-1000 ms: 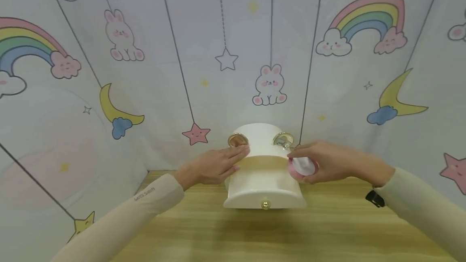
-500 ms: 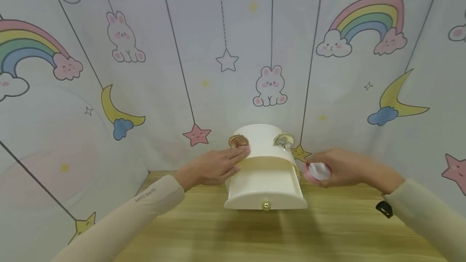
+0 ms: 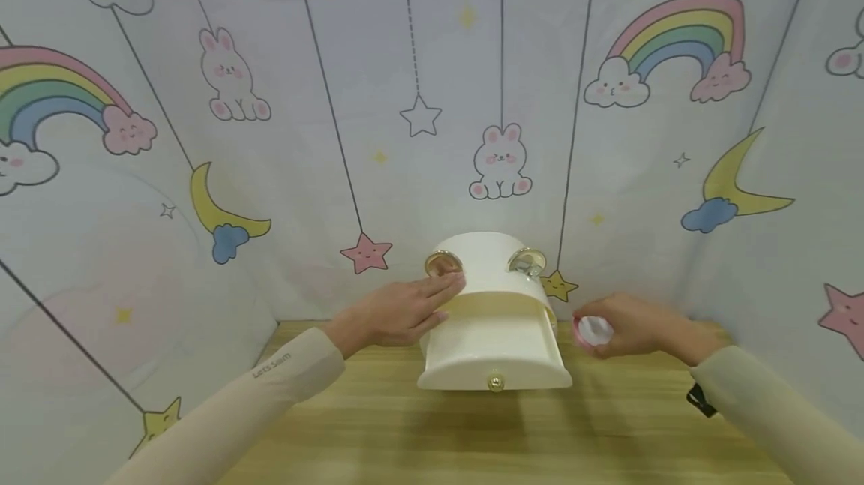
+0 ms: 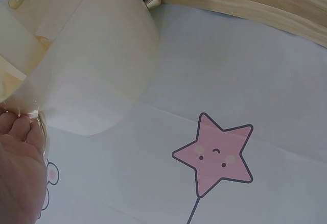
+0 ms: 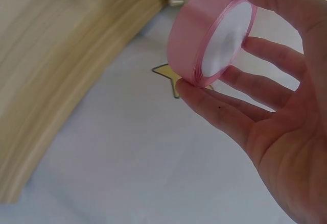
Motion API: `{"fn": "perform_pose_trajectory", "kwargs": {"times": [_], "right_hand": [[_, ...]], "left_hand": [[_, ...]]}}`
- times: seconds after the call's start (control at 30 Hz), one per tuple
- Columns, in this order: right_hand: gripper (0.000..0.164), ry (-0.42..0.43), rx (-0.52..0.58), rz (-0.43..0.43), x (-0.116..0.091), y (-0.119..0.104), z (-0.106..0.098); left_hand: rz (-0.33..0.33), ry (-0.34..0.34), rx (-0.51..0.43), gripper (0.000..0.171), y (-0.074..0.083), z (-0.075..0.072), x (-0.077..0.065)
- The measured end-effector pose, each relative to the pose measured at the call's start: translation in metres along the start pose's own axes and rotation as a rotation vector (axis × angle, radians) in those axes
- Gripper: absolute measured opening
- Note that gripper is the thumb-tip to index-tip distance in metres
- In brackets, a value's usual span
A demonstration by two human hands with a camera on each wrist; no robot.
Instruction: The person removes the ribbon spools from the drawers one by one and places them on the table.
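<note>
A cream box (image 3: 487, 260) with a rounded top stands against the back cloth, its drawer (image 3: 496, 339) pulled out toward me. The drawer front has a gold knob (image 3: 496, 381), and two round gold ornaments sit on the box top. My left hand (image 3: 398, 311) rests with straight fingers on the box's left side, by the left gold ornament (image 3: 442, 263). To the right of the box, my right hand (image 3: 631, 326) holds a roll of pink ribbon (image 5: 191, 35) between thumb and fingers. The roll's white flat side (image 5: 229, 39) faces the palm.
Under the box lies a wood-grain tabletop (image 3: 378, 432). A white cloth (image 3: 324, 133) printed with rabbits, stars and rainbows hangs behind and at both sides. A small black item (image 3: 700, 399) shows beneath the right sleeve.
My right hand has moved right and slightly down, away from the box's side, carrying the pink ribbon roll. The left hand and the drawer have stayed put.
</note>
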State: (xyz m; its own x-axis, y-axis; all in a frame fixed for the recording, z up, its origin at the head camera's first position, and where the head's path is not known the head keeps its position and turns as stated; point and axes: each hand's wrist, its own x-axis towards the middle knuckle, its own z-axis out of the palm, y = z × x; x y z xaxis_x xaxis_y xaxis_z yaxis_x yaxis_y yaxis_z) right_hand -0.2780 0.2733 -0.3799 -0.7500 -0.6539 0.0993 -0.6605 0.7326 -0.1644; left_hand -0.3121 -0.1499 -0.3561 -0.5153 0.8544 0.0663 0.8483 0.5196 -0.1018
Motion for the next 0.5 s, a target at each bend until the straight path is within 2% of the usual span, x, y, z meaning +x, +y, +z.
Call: {"fn": "perform_pose_trajectory", "kwargs": {"times": [0.23, 0.5], "right_hand": [[0.037, -0.042, 0.057, 0.053, 0.009, 0.013, 0.025], [0.031, -0.082, 0.047, 0.088, 0.023, 0.026, 0.054]], "left_hand": [[0.005, 0.012, 0.008, 0.063, 0.0, 0.0, 0.0], [0.006, 0.003, 0.019, 0.064, 0.0, 0.002, 0.0]]}}
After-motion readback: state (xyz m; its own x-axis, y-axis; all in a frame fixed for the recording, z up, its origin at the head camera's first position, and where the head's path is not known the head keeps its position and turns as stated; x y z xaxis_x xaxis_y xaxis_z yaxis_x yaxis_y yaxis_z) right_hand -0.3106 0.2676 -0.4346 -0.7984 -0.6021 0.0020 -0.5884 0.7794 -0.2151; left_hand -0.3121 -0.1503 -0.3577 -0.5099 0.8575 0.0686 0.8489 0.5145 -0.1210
